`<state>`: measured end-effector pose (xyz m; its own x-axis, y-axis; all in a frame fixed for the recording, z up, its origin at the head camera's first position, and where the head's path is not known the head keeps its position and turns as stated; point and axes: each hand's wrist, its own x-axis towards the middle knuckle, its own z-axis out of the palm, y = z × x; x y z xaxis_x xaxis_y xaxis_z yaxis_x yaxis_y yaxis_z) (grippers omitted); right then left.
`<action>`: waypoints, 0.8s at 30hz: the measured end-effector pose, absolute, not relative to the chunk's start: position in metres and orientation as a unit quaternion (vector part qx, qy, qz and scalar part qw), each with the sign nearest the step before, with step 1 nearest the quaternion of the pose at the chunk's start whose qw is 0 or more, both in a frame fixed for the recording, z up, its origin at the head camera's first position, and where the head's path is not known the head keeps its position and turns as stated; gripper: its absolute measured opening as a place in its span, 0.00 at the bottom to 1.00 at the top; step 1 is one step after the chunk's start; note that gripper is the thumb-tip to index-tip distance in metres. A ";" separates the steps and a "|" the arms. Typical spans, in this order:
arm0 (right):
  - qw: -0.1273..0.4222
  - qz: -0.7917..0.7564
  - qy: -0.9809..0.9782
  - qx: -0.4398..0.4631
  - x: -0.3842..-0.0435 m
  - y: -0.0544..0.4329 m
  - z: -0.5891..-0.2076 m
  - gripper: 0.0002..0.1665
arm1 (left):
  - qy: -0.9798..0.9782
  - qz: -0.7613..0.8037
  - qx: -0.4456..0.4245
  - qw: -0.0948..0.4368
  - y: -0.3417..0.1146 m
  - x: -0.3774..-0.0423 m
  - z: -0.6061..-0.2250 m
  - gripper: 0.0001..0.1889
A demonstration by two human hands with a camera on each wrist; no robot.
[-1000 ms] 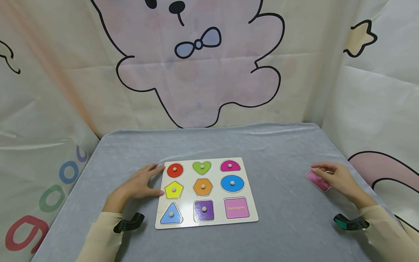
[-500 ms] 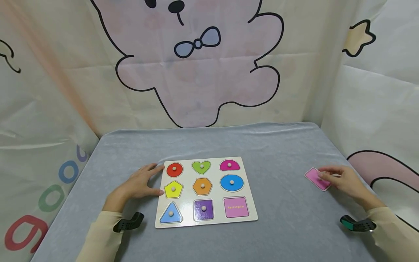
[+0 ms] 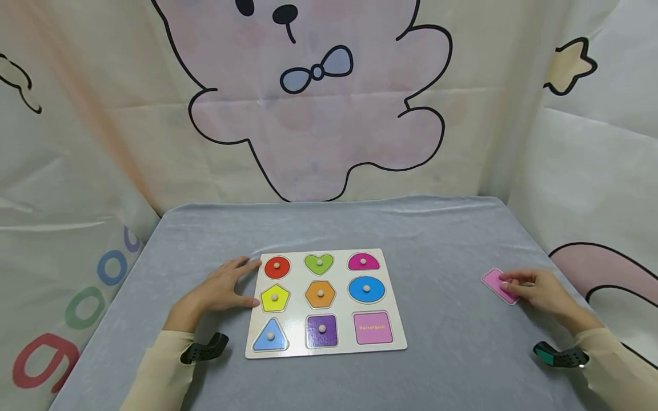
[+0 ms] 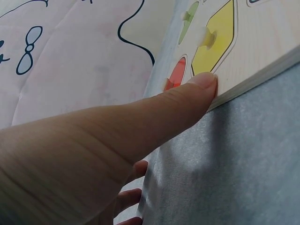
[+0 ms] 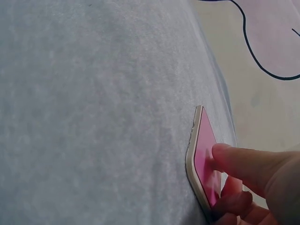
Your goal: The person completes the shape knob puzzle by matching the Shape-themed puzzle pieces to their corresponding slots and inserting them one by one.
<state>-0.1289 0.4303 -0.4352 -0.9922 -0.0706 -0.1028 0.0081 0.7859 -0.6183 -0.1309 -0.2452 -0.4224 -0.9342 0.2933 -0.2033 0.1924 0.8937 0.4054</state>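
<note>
On the table lies a wooden shape puzzle board [image 3: 297, 308] with coloured knobbed pieces. My left hand [image 3: 218, 288] is at its left edge, fingers spread, the thumb straight. In the left wrist view that thumb [image 4: 164, 103] presses the board's edge beside the yellow pentagon [image 4: 215, 40]. Far to the right, my right hand [image 3: 545, 294] pinches a pink rectangular puzzle piece [image 3: 494, 281] near its middle. The right wrist view shows the thumb [image 5: 243, 164] and curled fingers on the pink face of the piece, hiding its knob. The board's pink recess [image 3: 372, 335] bears the word "Rectangular".
A grey cloth [image 3: 437, 240] covers the table. Behind it hangs a printed curtain [image 3: 319, 125] with a cartoon figure, and more curtain stands at both sides. Dark bands [image 3: 205, 349] sit at both wrists.
My right hand has drawn back to the right over the pink piece, uncovering more of its left part. The left hand and board stay put; the head view shifts slightly.
</note>
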 end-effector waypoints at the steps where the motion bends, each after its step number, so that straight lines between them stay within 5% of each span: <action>1: 0.062 -0.326 0.943 -0.014 -0.129 0.430 -0.436 0.25 | 0.964 0.193 0.126 0.130 -0.245 -0.131 -0.423 0.51; 24: 0.010 -0.323 0.946 -0.010 -0.127 0.428 -0.447 0.20 | 0.965 0.197 0.126 0.116 -0.244 -0.130 -0.427 0.51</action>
